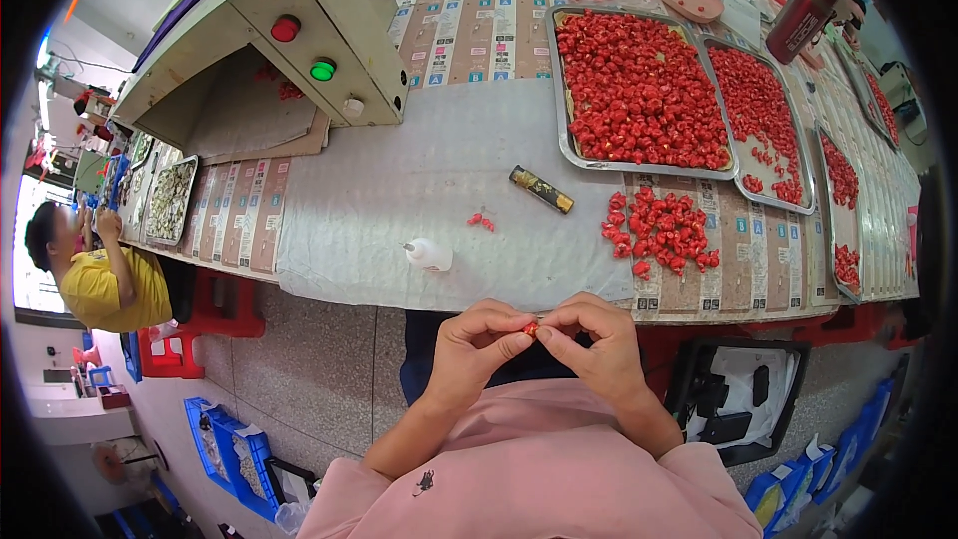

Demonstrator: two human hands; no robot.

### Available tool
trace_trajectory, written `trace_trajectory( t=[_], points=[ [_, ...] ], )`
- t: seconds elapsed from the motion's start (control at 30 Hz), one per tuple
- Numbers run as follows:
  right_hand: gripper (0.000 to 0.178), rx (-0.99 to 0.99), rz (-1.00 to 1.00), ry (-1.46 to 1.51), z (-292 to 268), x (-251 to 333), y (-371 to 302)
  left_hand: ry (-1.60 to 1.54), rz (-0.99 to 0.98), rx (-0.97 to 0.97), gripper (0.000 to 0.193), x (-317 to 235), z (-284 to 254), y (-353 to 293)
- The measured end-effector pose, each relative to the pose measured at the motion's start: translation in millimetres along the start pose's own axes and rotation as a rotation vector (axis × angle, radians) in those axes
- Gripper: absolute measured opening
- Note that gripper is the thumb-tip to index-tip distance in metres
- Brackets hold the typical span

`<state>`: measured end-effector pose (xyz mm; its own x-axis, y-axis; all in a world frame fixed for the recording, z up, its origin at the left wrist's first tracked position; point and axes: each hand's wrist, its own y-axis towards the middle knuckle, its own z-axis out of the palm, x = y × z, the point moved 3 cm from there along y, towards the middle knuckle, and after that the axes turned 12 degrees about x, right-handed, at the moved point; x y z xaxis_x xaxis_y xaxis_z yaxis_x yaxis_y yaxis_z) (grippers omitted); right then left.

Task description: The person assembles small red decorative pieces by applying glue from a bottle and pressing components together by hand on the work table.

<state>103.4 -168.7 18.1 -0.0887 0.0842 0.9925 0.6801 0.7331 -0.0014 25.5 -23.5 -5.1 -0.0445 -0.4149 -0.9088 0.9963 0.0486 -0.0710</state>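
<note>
Just off the table's front edge, my left hand (483,347) and my right hand (591,341) meet, fingertips pinched together. Between them is one small red piece (530,329) with a bit of gold; its exact kind is too small to tell. Both hands grip it. On the white sheet (379,190) ahead lie a small white dropper bottle (429,255), a few red pieces (481,222) and a black-and-gold cylinder (541,190). A loose pile of similar red pieces (664,230) rests to the right of the sheet.
Metal trays of red pieces, a large one (639,90) and a smaller one (758,120), stand at the right. A beige machine (289,40) with red and green buttons occupies the left. A red bottle (802,18) is far right. A person in yellow (115,284) sits at left.
</note>
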Motion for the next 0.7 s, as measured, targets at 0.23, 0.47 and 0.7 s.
trace_trajectory(
  t=[0.23,0.47,0.7],
  points=[
    [0.007,0.002,0.016,0.008,-0.8,-0.9,-0.6,0.026,-0.002,0.002,0.020,-0.2,1.4,-0.1],
    [0.008,0.011,0.027,0.044,-0.7,-2.4,-1.9,0.055,0.040,0.011,0.021,0.2,1.2,-0.7],
    [0.007,-0.025,0.021,0.085,1.4,-4.1,0.0,0.093,0.055,0.004,0.021,-0.1,0.9,-1.1]
  ],
)
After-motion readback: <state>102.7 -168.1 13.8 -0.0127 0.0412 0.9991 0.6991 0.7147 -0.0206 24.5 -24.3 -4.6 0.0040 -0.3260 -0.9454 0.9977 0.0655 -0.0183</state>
